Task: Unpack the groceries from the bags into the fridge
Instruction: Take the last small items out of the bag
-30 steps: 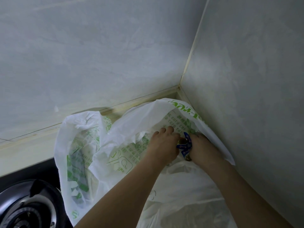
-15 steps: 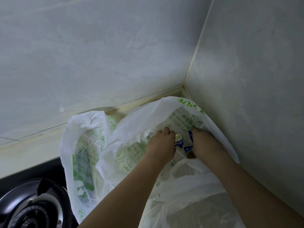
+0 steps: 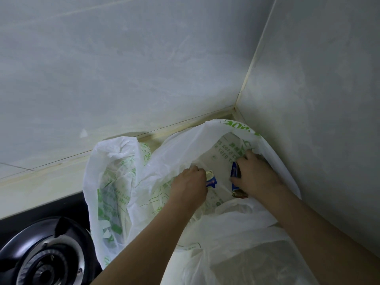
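While both my hands are reaching into the white plastic bag [image 3: 185,149] in the counter corner, my left hand [image 3: 190,185] is curling its fingers round a small blue-and-gold packet [image 3: 210,178], and my right hand [image 3: 256,174] is gripping a blue wrapped pack [image 3: 235,173]. A black stove burner [image 3: 45,258] is sitting at my lower left.

Two bare forearms enter from the 6 o'clock edge, the left one from about 7 o'clock and the right one from about 4 o'clock. No sleeve shows on either arm as far up as the edge of the view. The left hand [image 3: 190,185] and the right hand [image 3: 256,174] wear no glove. No ring, watch or band shows on the visible wrists and backs of the hands.
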The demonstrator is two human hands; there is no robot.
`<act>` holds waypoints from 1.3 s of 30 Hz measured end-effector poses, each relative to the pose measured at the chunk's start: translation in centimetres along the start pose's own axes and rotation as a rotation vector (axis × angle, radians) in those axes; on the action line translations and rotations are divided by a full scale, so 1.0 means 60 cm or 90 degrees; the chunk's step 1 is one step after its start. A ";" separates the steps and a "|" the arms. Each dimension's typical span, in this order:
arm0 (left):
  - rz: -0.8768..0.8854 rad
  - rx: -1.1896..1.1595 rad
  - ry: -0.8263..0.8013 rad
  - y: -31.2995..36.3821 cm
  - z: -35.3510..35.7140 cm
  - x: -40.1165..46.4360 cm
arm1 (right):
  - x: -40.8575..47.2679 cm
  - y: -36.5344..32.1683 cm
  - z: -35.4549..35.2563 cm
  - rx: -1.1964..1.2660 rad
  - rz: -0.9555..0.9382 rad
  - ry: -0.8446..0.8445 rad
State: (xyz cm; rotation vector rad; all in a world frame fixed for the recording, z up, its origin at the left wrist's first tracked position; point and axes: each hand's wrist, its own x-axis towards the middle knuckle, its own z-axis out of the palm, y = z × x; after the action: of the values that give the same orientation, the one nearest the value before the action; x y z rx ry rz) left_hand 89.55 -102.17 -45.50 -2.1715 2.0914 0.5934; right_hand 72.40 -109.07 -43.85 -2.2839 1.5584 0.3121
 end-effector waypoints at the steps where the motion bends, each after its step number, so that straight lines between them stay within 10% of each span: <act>1: -0.005 0.001 -0.002 -0.002 -0.002 -0.002 | -0.005 -0.002 -0.004 -0.001 -0.014 0.008; 24: -0.005 -0.029 -0.008 0.009 0.010 0.000 | -0.037 -0.018 0.039 -0.073 0.010 -0.116; 39: -0.076 -0.068 0.007 0.033 -0.125 -0.076 | -0.088 -0.067 -0.069 0.051 0.016 0.018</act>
State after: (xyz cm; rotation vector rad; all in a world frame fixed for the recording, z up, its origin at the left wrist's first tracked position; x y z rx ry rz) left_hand 89.30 -100.33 -36.66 -2.3410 1.9611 0.6986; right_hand 74.12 -104.97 -37.43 -2.2180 1.5858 0.2210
